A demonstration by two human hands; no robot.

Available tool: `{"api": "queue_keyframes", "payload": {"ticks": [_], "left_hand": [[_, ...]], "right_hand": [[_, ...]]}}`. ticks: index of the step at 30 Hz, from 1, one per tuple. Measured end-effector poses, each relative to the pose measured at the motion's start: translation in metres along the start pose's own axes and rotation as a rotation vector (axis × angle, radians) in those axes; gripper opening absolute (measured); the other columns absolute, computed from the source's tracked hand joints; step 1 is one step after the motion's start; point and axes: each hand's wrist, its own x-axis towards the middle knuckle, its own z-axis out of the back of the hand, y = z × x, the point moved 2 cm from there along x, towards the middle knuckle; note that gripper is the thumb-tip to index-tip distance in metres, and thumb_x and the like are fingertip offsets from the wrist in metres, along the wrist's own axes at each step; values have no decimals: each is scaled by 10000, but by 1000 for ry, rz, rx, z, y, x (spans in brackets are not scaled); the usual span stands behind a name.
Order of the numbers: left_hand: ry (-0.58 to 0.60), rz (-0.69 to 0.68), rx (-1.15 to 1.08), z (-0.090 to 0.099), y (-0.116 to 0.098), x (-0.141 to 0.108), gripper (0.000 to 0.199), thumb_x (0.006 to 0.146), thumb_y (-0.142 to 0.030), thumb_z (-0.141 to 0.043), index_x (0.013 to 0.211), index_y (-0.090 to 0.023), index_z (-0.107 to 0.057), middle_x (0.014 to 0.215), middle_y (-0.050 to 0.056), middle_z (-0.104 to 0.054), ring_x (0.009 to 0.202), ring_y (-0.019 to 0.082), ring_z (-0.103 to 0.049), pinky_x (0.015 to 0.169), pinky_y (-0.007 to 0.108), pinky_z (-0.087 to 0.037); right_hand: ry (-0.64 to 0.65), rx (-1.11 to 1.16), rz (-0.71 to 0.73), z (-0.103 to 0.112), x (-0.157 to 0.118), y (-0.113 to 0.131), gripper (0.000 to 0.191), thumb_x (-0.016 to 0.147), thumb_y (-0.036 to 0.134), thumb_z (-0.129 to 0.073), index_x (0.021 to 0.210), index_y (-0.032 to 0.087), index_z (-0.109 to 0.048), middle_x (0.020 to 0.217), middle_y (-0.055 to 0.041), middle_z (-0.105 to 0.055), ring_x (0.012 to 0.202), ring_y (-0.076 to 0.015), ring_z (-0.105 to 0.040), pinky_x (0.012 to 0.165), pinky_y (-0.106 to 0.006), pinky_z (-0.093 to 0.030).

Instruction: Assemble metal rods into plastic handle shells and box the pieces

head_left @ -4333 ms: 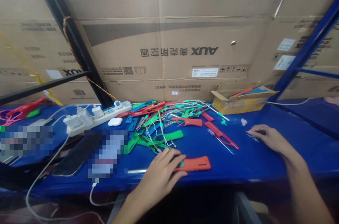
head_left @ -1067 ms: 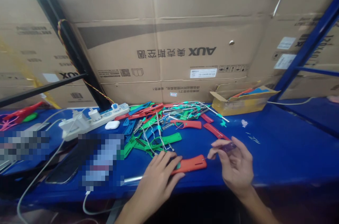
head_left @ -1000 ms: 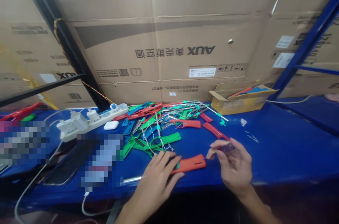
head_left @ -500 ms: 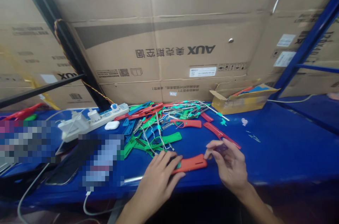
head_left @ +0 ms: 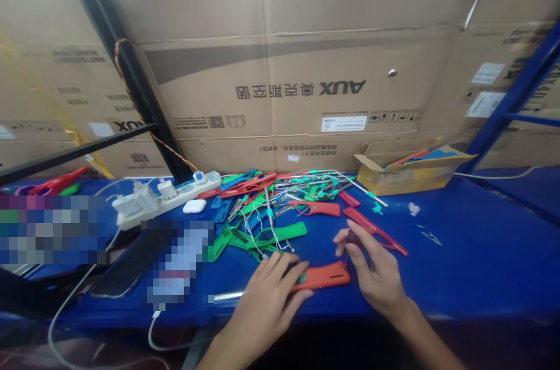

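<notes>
My left hand (head_left: 273,294) is closed around an orange-red long-neck lighter (head_left: 327,276) and holds it flat on the table near the front edge. A metal tube (head_left: 228,296) sticks out to the left from under that hand. In my right hand (head_left: 378,276) is a small screwdriver (head_left: 352,237) with a dark handle, gripped by the fingers. Its thin shaft points down at the right end of the lighter; whether the tip sits in a screw is too small to tell. Behind the hands lies a heap of red, green and blue lighter shells (head_left: 280,232) with metal tubes and wires.
A red shell (head_left: 376,231) lies behind my right hand. Further back stands an open cardboard box (head_left: 406,178) with coloured parts. To the left are a white power strip (head_left: 186,195), a white earphone case (head_left: 194,206), a dark phone (head_left: 125,268) and cables. A large carton (head_left: 271,66) walls off the back.
My right hand has turned the screwdriver upright, with its shaft now down at the lighter's right end. The left hand keeps its hold. The whole view has shifted slightly.
</notes>
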Motion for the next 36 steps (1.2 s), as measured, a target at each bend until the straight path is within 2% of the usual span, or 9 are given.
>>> {"api": "queue_keyframes", "payload": {"ticks": [3,8,15,22,25,28,32,34,36], "left_hand": [[4,5,-2,0,0,0,381,1029,-372,-565,1387,-240,-574,1303,92,-633,1174,287,-601,1004,487,-534],[6,12,-2,0,0,-1,380,1019,-352,-588,1380,-235,-578,1299,91,-635,1176,285,-598,1009,477,-531],[-13,0,0,-2,2,-2,389,1028,-364,-573,1394,-233,-568,1296,93,-636,1166,277,-607,1009,467,-533],[-13,-28,12,-3,1,-1,385,1034,-369,-557,1389,-220,-572,1289,95,-641,1156,281,-614,995,469,-543],[-5,-25,18,-3,1,-1,385,1043,-367,-539,1398,-219,-562,1292,97,-638,1162,282,-609,995,470,-542],[-2,-27,23,-3,1,0,386,1045,-371,-531,1396,-214,-564,1289,100,-639,1143,280,-616,993,476,-544],[-6,-27,30,-3,0,-1,385,1035,-359,-551,1392,-216,-568,1287,96,-640,1155,290,-616,991,492,-548],[-5,-27,31,-4,0,-2,390,1030,-351,-563,1395,-216,-566,1285,94,-642,1160,293,-615,986,496,-552],[-5,-29,33,-4,-1,-2,392,1025,-348,-572,1393,-214,-567,1286,93,-644,1162,294,-617,985,498,-554]], "right_hand": [[-40,-2,23,0,-4,-2,499,1007,129,-543,1476,291,-488,956,-32,-686,679,-127,-673,669,-289,-613],[-91,4,-11,6,-9,-6,506,997,136,-576,1471,284,-478,926,-10,-670,689,-120,-685,719,-295,-613],[-69,6,8,7,-6,-1,441,1066,156,-401,1479,290,-474,938,-29,-669,702,-125,-689,693,-285,-614],[-118,28,-22,9,-13,-13,362,997,202,-601,1349,270,-549,914,-19,-673,756,-159,-686,738,-335,-608],[-109,33,-1,10,-13,-10,308,1058,297,-481,1358,256,-543,957,-57,-702,846,-198,-705,747,-379,-616],[-95,21,-2,9,-11,-5,337,1077,250,-412,1393,265,-529,1006,-68,-726,882,-195,-725,730,-354,-625],[-131,80,12,10,-9,-4,414,1025,191,-545,1421,302,-503,917,-19,-687,748,-155,-691,684,-313,-613],[-115,65,29,11,-8,-5,395,1003,211,-596,1384,303,-551,891,-15,-661,746,-158,-664,693,-322,-602],[-82,32,36,10,-7,-5,351,1024,229,-553,1368,291,-584,913,-33,-662,796,-172,-664,718,-333,-600]]}}
